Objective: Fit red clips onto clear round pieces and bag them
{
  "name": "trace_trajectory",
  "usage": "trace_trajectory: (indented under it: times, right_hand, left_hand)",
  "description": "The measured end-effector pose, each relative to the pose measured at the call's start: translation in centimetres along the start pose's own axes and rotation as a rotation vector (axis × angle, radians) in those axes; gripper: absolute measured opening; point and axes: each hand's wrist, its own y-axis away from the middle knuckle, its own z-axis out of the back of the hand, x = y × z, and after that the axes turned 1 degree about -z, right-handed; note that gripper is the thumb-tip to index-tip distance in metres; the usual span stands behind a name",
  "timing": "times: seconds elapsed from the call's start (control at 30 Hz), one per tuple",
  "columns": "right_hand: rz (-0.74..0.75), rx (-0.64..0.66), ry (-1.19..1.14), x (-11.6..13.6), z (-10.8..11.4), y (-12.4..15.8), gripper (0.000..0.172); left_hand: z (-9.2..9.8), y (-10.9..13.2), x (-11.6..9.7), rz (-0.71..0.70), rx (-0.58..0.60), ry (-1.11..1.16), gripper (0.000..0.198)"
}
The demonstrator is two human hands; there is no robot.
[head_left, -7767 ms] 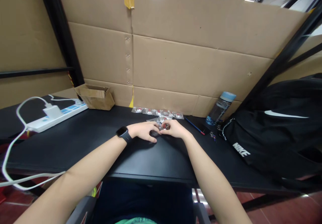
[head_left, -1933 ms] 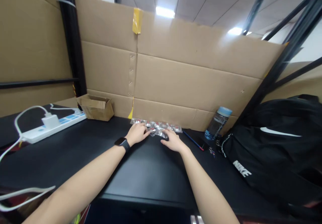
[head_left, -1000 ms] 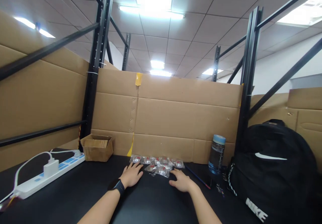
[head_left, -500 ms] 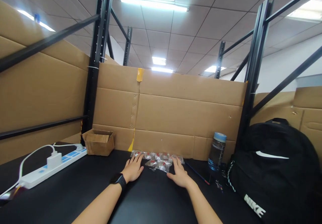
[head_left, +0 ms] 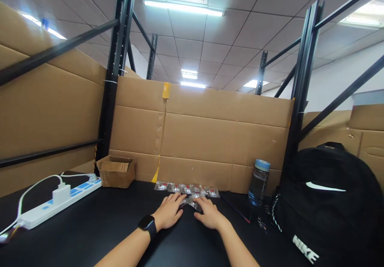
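Note:
Several small clear plastic packets (head_left: 211,192) with red and silver contents lie in a row against the cardboard at the back of the black table. What is inside them is too small to make out. Nearer me, a couple more packets (head_left: 193,203) sit between my hands, partly covered by the fingers. My left hand (head_left: 169,211), with a black watch on its wrist, lies palm down, fingers stretched over the left side of these packets. From the right, my right hand (head_left: 209,214) rests palm down with its fingers apart, the fingertips at the packets' right edge.
A small open cardboard box (head_left: 116,172) and a white power strip (head_left: 60,203) with cables are on the left. To the right are a thin dark pen-like stick (head_left: 237,208), a blue-lidded water bottle (head_left: 258,183), keys (head_left: 261,223) and a black backpack (head_left: 327,203). Cardboard walls (head_left: 204,135) enclose the table.
Both hands have come closer together and slightly toward me, from the ends of the packet row to the nearer packets. The back row now shows more fully.

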Motion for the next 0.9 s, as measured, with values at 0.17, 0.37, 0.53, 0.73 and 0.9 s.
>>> trace_trajectory:
  times: [0.17, 0.37, 0.53, 0.73, 0.9]
  right_hand:
    - [0.042, -0.123, -0.011, 0.0, -0.1, -0.2, 0.035]
    - [0.128, -0.190, -0.228, -0.2, -0.5, -1.2, 0.021]
    - [0.133, -0.271, -0.287, 0.2, -0.6, -1.3, 0.029]
    - [0.104, -0.283, -0.280, 0.4, -0.9, -1.4, 0.026]
    - [0.098, -0.404, -0.369, 1.0, -1.0, -1.7, 0.006]
  left_hand:
    - [0.9, 0.0, -0.2, -0.018, -0.043, -0.069, 0.036]
    - [0.7, 0.1, 1.8, 0.174, 0.007, -0.206, 0.060]
    - [0.6, -0.5, 1.7, 0.160, -0.006, -0.057, 0.065]
    - [1.8, -0.9, -0.2, 0.035, -0.047, 0.134, 0.041]
    - [1.9, -0.7, 0.3, 0.064, -0.154, 0.317, 0.044]
